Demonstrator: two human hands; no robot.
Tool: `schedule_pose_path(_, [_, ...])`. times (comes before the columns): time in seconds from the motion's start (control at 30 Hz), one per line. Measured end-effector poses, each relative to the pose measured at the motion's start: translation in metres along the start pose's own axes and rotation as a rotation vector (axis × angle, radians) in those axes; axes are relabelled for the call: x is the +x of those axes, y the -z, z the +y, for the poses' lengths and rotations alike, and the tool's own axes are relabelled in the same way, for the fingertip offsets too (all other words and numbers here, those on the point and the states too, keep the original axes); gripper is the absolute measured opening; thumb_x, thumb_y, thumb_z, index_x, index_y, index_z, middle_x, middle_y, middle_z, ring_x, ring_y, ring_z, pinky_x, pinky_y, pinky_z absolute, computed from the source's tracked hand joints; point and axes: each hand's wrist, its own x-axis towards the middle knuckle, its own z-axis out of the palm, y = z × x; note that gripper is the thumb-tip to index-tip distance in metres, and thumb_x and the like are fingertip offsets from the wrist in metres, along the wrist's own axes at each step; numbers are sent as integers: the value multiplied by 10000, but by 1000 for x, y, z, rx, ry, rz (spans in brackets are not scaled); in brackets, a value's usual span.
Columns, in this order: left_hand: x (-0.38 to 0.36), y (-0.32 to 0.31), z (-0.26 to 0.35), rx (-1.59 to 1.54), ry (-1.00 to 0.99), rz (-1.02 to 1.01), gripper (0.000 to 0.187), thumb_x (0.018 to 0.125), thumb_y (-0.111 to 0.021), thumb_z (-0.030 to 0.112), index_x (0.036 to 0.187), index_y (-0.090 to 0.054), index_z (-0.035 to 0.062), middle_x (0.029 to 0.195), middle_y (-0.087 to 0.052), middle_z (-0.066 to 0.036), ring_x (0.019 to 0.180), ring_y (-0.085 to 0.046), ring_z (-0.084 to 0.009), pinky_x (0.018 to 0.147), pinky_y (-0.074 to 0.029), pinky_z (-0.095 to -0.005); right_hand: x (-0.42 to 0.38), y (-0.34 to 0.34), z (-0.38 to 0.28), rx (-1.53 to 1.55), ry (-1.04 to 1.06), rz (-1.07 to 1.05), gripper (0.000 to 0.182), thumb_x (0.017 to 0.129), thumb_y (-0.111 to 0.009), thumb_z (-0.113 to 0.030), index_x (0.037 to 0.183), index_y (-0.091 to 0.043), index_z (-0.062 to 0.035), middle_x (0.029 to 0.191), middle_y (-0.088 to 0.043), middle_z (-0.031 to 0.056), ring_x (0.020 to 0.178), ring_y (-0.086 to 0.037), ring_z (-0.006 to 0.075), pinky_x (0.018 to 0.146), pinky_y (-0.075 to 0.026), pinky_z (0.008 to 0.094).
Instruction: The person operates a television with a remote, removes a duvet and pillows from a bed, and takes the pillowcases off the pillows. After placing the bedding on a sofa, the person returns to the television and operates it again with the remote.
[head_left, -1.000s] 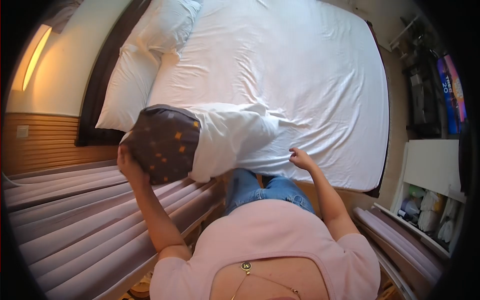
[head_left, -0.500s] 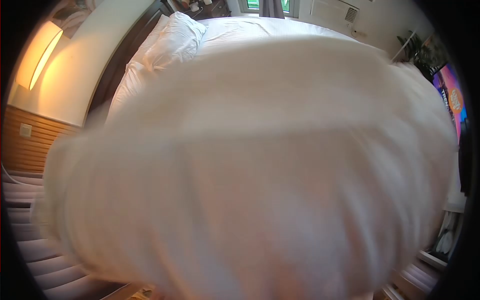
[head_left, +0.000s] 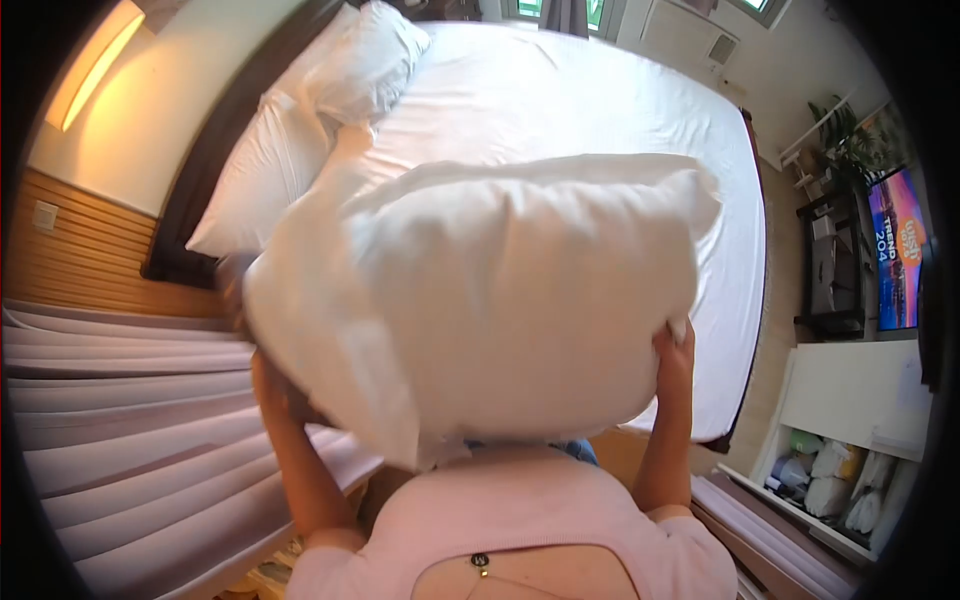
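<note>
A white pillow [head_left: 530, 300] in a loose case is held up in front of my body, above the near side of the bed. My right hand [head_left: 676, 345] is closed on its right edge, with cloth pinched in the fingers. At the left end, my left hand [head_left: 236, 290] grips the pillow's side; it is blurred and partly hidden. The case hangs in a loose flap at the lower left. Beyond lies the bed [head_left: 560, 95] with a white sheet, and two more white pillows, one [head_left: 370, 65] leaning over the other [head_left: 265, 175], rest against the headboard.
A dark headboard [head_left: 200, 190] runs along the left wall under a lit wall lamp [head_left: 95, 60]. Pink pleated curtain-like fabric [head_left: 130, 430] spreads at the lower left. To the right stand a TV [head_left: 897, 250], a dark shelf [head_left: 832, 260] and an open white drawer [head_left: 830, 480] holding bags.
The pillow, which filled most of the view as a blur, has moved down and away from my face. Both arms and the bed now show.
</note>
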Motion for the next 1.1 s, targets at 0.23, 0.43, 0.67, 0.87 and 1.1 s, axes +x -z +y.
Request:
schedule_pose_path(0.23, [36, -39, -98, -98, 523, -40, 350, 906, -392, 293, 1071, -500, 4, 998, -581, -131, 865, -575, -253, 764, -474, -395, 23, 31, 77, -98, -445, 149, 378, 877, -470, -311, 1077, -508, 8, 895, -578, 42, 766, -525, 100, 704, -420, 228])
schedule_pose_path(0.43, [57, -25, -145, 397, 296, 20, 346, 866, -472, 253, 1068, -488, -28, 985, -580, -166, 858, -571, -286, 770, -457, -381, 17, 40, 92, -127, -411, 168, 353, 885, -456, -313, 1048, -526, -8, 877, -584, 30, 769, -524, 90, 712, -416, 222])
schedule_pose_path(0.67, [-3, -123, -177, 995, -46, -245, 348, 836, -465, 307, 1001, -547, 12, 998, -535, -203, 892, -522, -366, 784, -406, -424, 20, 71, 232, -1231, -261, -98, 323, 834, -485, -231, 1056, -512, 3, 937, -563, 201, 863, -538, 353, 785, -410, 415])
schedule_pose_path(0.87, [5, -119, -222, 1280, -256, 107, 431, 770, -527, 409, 989, -553, 39, 997, -556, -164, 984, -489, -322, 845, -370, -398, 4, -14, 213, -1215, 267, -330, 309, 737, -576, -145, 1026, -525, -47, 1001, -529, 153, 939, -496, 323, 763, -411, 422])
schedule_pose_path(1.1, [20, -55, -277, 584, 139, -175, 714, 574, -725, 450, 1109, -522, 21, 1059, -564, -179, 987, -538, -268, 807, -425, -345, 27, -117, 199, -1185, 681, -1117, 184, 714, -519, -69, 896, -537, -56, 945, -539, 97, 915, -512, 261, 737, -417, 361])
